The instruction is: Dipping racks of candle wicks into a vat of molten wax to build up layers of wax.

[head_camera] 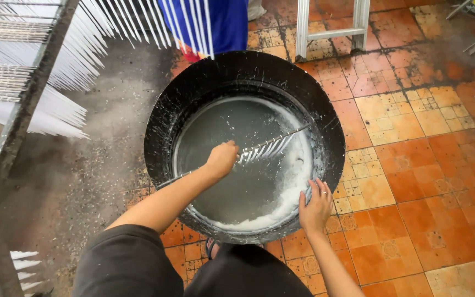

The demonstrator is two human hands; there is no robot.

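Head view: a wide round black metal basin (160, 132) of grey liquid with white foam stands on orange floor tiles (413, 165). The left hand (222, 158), fingers closed, holds a long metal rod strung with white sticks (265, 148) over the liquid. The right hand (315, 206), fingers curled, grips the basin's near rim.

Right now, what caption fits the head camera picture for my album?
Left hand dips a metal rack into a black basin of grey liquid while the right hand grips its rim.
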